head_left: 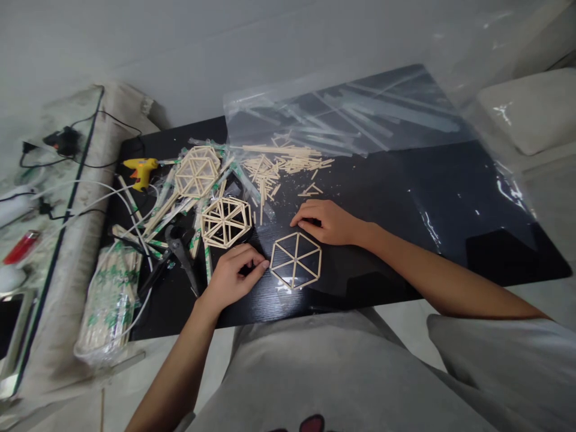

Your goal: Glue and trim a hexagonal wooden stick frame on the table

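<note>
A flat hexagonal frame of thin wooden sticks with spokes lies on the black table near its front edge. My left hand rests at the frame's left corner, thumb and fingers curled near each other; whether anything small is between them cannot be made out. Above the frame's upper right side, my right hand lies on the table with fingers bent and slightly apart, holding nothing visible. A layered hexagonal stick structure stands just beyond my left hand, and another sits farther back on wrapped sticks.
Short cut sticks lie heaped behind the frame. On the left are a yellow glue gun, black-handled pliers, a bag of wrapped sticks and loose cables. Clear plastic with glue sticks covers the back.
</note>
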Motion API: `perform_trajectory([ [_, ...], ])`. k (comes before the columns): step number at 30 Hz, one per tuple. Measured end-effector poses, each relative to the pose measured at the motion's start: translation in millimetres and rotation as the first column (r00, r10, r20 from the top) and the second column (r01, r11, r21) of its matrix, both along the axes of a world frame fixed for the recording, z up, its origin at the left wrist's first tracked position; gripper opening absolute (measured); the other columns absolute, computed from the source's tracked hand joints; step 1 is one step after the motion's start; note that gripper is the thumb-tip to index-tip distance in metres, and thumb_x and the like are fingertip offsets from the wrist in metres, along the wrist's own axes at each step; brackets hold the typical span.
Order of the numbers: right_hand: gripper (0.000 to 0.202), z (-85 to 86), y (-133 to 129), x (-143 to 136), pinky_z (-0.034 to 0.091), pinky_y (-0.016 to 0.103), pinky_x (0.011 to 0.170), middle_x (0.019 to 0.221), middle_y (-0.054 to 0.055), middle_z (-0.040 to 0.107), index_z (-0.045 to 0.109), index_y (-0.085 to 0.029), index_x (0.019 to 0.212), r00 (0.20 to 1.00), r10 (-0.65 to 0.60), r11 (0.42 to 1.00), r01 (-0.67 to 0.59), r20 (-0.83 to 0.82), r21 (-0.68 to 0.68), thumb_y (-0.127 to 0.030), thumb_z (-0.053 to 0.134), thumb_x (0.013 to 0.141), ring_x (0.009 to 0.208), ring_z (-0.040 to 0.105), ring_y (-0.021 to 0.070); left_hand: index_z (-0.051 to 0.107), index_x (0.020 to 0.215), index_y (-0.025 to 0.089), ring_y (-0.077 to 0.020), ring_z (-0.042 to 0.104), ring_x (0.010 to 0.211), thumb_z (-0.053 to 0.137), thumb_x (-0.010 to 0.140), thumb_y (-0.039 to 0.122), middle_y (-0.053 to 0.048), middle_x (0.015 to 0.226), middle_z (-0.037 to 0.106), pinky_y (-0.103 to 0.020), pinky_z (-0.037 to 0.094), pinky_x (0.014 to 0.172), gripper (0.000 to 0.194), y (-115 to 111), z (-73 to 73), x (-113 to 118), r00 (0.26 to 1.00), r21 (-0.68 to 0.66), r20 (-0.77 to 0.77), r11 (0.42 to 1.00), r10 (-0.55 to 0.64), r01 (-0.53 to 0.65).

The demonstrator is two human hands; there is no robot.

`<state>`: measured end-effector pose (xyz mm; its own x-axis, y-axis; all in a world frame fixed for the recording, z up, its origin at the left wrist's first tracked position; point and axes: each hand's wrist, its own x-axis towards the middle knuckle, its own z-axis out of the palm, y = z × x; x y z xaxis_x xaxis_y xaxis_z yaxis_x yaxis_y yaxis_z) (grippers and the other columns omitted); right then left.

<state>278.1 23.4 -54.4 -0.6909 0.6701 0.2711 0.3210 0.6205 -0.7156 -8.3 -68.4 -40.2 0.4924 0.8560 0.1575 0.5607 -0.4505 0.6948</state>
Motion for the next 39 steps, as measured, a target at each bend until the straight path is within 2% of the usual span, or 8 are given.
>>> perform_trajectory([
  [4, 0.023, -1.5, 0.2, 0.0, 0.050, 0.034, 0.083, 0.093, 0.009, 0.075, 0.077, -0.016, 0.099, 1.000, -0.008, 1.000, 0.008, -0.009, 0.008, -0.015, 0.053, 0.097, 0.088, 0.067, 0.0206, 0.064, 0.084, 0.019, -0.0131, 0.058, 0.074, 0.064, 0.098, 0.022, -0.001, 0.080, 0.064, -0.026, 0.047, 0.069, 0.014, 0.2, 0.1, -0.5, 1.000, -0.004, 0.002, 1.000, 0.000, 0.000],
  [12, 0.014, -0.4, -0.9, -1.6, 0.047, 0.030, 0.072, 0.082, 0.006, 0.070, 0.076, -0.017, 0.094, 1.000, -0.030, 1.000, 0.030, -0.008, 0.004, -0.019, 0.062, 0.091, 0.074, 0.059, 0.0172, 0.065, 0.084, 0.020, -0.0135, 0.059, 0.074, 0.064, 0.098, 0.024, -0.001, 0.079, 0.064, -0.027, 0.048, 0.070, 0.015, 0.2, -0.8, -0.7, 1.000, -0.002, -0.008, 1.000, -0.001, 0.001],
  [39, 0.012, 2.7, -0.9, -0.8, 0.048, 0.032, 0.079, 0.085, 0.005, 0.072, 0.075, -0.020, 0.088, 1.000, 0.015, 1.000, -0.015, 0.019, -0.009, -0.016, 0.063, 0.088, 0.080, 0.063, 0.0188, 0.068, 0.083, 0.020, -0.0128, 0.060, 0.072, 0.068, 0.097, 0.027, -0.001, 0.078, 0.065, -0.026, 0.048, 0.068, 0.015, 1.6, -2.6, -0.5, 1.000, 0.014, 0.008, 1.000, 0.001, -0.001],
])
